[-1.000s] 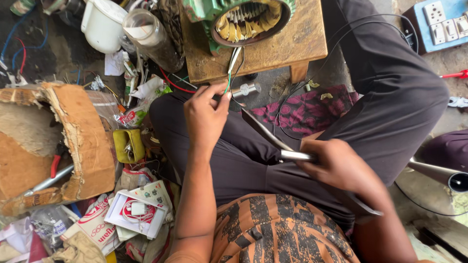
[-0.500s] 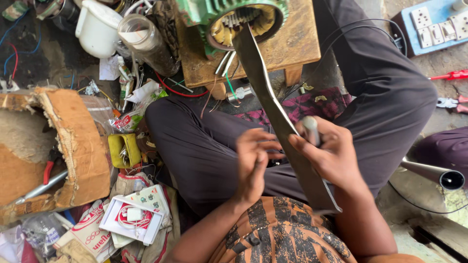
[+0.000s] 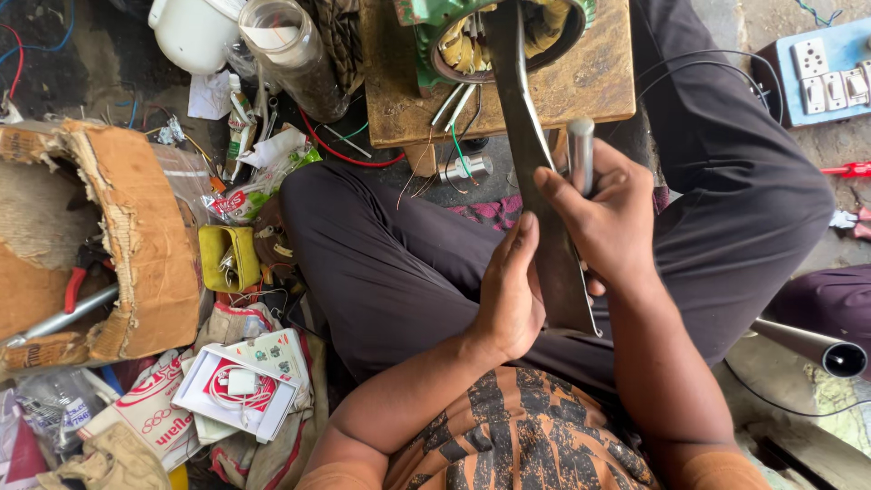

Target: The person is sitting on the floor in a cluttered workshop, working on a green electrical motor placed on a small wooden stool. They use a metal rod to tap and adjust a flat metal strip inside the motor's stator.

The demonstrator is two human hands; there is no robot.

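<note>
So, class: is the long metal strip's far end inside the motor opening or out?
Inside: the metal strip reaches into the green motor, among its windings.

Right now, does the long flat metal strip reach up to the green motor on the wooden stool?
Yes, the long metal strip, held by both hands, ends at the green motor.
</note>
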